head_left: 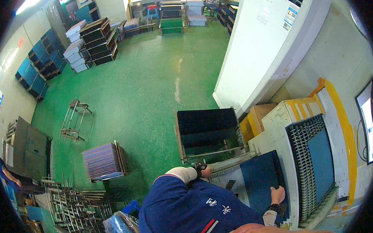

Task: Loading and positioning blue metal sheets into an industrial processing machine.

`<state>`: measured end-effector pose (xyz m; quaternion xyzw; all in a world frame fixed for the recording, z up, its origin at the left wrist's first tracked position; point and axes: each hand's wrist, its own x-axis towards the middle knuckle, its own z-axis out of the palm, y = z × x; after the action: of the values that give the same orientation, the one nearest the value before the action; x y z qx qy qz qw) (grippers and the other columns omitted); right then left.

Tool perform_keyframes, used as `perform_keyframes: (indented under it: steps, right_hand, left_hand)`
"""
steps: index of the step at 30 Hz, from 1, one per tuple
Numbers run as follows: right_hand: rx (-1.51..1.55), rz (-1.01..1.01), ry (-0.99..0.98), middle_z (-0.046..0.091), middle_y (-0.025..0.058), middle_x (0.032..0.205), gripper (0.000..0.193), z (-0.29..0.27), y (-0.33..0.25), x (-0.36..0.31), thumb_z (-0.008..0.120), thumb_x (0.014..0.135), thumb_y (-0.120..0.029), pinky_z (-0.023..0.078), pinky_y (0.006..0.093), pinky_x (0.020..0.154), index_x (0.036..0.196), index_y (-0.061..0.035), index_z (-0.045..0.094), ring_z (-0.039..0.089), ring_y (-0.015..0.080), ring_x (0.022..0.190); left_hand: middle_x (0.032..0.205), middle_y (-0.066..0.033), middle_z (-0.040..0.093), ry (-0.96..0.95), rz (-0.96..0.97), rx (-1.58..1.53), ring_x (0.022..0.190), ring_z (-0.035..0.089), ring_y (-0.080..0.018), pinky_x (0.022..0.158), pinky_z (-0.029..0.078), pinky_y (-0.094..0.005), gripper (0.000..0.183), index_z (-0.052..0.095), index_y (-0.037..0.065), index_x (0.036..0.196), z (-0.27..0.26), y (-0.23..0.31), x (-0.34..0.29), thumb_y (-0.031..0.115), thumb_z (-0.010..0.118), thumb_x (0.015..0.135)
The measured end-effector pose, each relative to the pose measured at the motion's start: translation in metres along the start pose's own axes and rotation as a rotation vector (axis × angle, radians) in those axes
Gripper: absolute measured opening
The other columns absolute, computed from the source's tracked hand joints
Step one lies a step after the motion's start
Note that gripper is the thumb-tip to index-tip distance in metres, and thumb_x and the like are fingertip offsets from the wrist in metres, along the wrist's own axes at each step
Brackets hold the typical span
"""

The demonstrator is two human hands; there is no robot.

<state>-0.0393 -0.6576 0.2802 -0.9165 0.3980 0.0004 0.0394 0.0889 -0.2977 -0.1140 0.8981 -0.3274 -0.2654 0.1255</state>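
Observation:
A wide, flat dark blue panel (257, 176) lies in front of me, over a pale surface with a toothed strip (227, 171) along its far edge. Curled at the panel's right part, my right hand (277, 194) grips it, with a dark band on the wrist. My left hand (206, 171) is closed at the left end of the toothed strip; what its fingers hold, if anything, is too small to make out. Just beyond stands a metal rack (210, 132) filled with dark panels. To my right, another toothed rack (311, 165) bears a blue panel (322, 164).
Behind me on the left are a rack of purplish panels (105, 161), a heap of metal frames (76, 208) and a plastic bag (120, 227). A tall white cabinet unit (258, 42) and a cardboard box (261, 113) stand ahead right. Another person (12, 176) is at far left.

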Motion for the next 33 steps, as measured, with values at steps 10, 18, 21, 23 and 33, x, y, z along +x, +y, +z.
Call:
perform_keyframes:
  steps: [10,18,21,23,33]
  right_hand:
    - [0.003,0.013,-0.017,0.064,0.0221,0.112,0.054,-0.005,-0.005,-0.002,0.078,0.068,-0.026,0.047,0.0413,0.090,0.110,0.0035,0.064,0.060,0.0359,0.106]
    - [-0.015,0.013,-0.002,0.064,0.0206,0.111,0.052,-0.006,-0.007,-0.004,0.078,0.068,-0.028,0.047,0.0419,0.089,0.109,0.0013,0.065,0.060,0.0361,0.105]
    - [-0.017,0.022,-0.042,0.064,0.0202,0.111,0.052,-0.009,-0.008,-0.003,0.079,0.068,-0.028,0.047,0.0420,0.089,0.108,0.0014,0.065,0.060,0.0360,0.105]
    - [-0.014,0.027,-0.062,0.064,0.0204,0.111,0.052,-0.011,-0.009,-0.003,0.079,0.068,-0.028,0.047,0.0420,0.089,0.108,0.0016,0.065,0.060,0.0359,0.105]
    - [-0.046,-0.002,-0.024,0.064,0.0210,0.112,0.053,-0.003,-0.005,-0.001,0.078,0.069,-0.028,0.047,0.0418,0.090,0.111,0.0016,0.064,0.060,0.0357,0.106]
  left_hand:
    - [0.079,-0.0144,0.062,0.065,0.084,-0.001,0.074,0.062,-0.0314,0.063,0.047,-0.0450,0.018,0.070,0.007,0.083,-0.028,0.010,-0.022,0.018,0.059,0.075]
    - [0.082,-0.0138,0.062,0.044,0.032,-0.076,0.077,0.061,-0.0308,0.068,0.046,-0.0464,0.018,0.071,0.009,0.082,-0.022,0.008,-0.017,0.019,0.058,0.075]
    - [0.083,-0.0125,0.061,0.016,0.057,0.005,0.079,0.060,-0.0294,0.069,0.045,-0.0468,0.018,0.071,0.010,0.081,-0.004,0.001,-0.005,0.019,0.057,0.075]
    - [0.084,-0.0116,0.061,-0.001,0.079,0.070,0.081,0.060,-0.0284,0.069,0.045,-0.0470,0.017,0.071,0.011,0.081,0.010,-0.004,0.003,0.019,0.057,0.075]
    - [0.084,-0.0083,0.059,-0.077,0.117,0.063,0.085,0.057,-0.0249,0.070,0.042,-0.0472,0.018,0.072,0.015,0.082,0.019,-0.007,0.009,0.020,0.057,0.077]
